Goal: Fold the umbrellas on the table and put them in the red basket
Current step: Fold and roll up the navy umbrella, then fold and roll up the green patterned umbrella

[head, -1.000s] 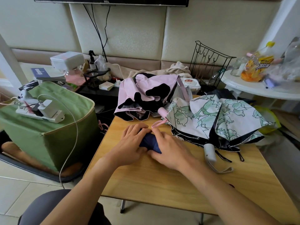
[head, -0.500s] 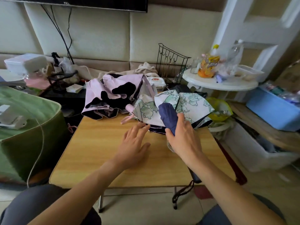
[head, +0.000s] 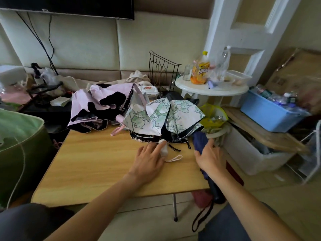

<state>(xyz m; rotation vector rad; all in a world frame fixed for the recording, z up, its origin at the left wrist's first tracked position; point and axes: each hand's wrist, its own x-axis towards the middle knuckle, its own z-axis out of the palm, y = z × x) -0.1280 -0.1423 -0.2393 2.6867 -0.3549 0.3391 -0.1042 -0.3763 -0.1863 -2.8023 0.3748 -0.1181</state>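
The right hand point(head: 211, 158) grips the folded navy fabric umbrella point(head: 201, 145) at the wooden worktop's point(head: 97, 162) right edge. The left hand point(head: 149, 160), fingers relaxed, touches the floral umbrella's white handle point(head: 163, 148).

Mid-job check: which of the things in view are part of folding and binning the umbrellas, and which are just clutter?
Job:
navy umbrella, folded, held by the right hand
floral umbrella, unfolded; left hand at its white handle
pink umbrella, unfolded
wooden table

Clutter:
wire rack
orange bottle
blue bin
green bag
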